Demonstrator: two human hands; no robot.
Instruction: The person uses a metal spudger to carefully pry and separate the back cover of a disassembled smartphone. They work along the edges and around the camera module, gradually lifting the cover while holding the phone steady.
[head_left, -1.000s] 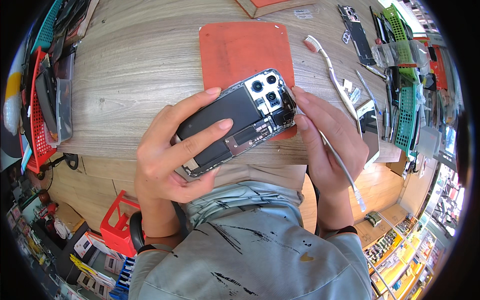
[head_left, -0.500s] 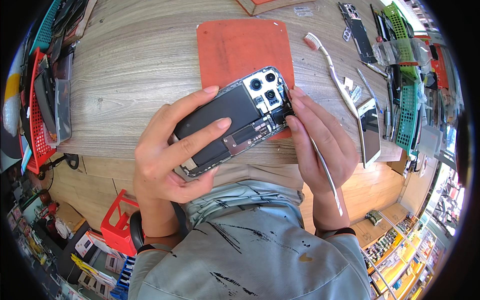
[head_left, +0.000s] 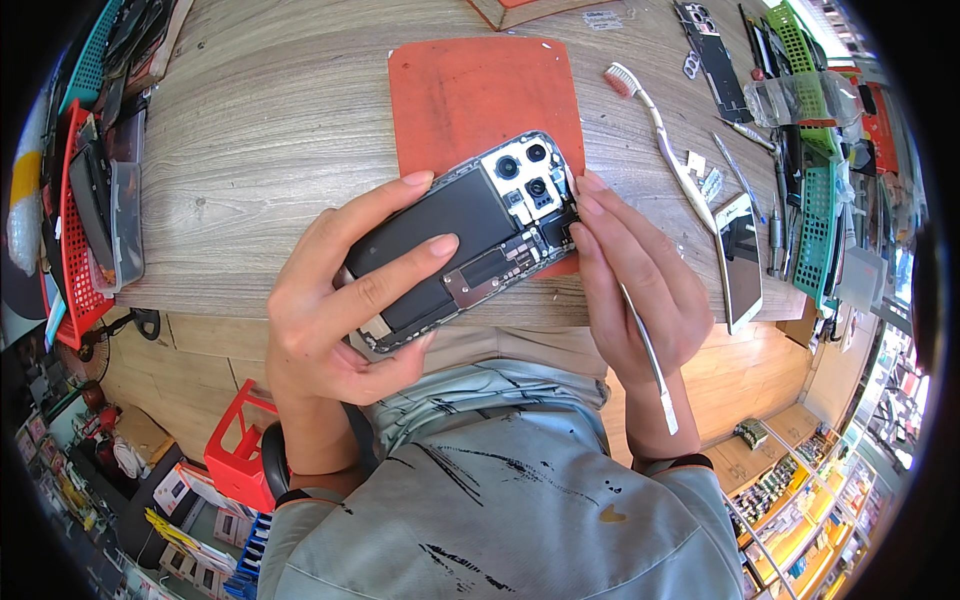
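An opened smartphone (head_left: 432,228) lies tilted in my left hand (head_left: 335,290), its black battery, circuit board and three camera lenses exposed. My left thumb and fingers grip its two long edges, and one finger rests across the battery. At the camera end, the fingertips of my right hand (head_left: 645,275) are pinched together against the phone's edge. A thin metal pry tool (head_left: 652,362) is held in that hand, its flat end sticking out below toward my wrist. Its other end is hidden by my fingers. Beneath the phone's far end lies an orange-red mat (head_left: 480,100).
Right of the mat lie a toothbrush (head_left: 660,135), a white phone (head_left: 740,265), a bare phone frame (head_left: 716,70) and slim tools. Green and teal baskets (head_left: 816,230) line the right side. A red basket (head_left: 75,220) with parts stands at the left edge.
The phone and both hands have shifted very slightly left. The pry tool has turned a little, so its flat lower end shows broader.
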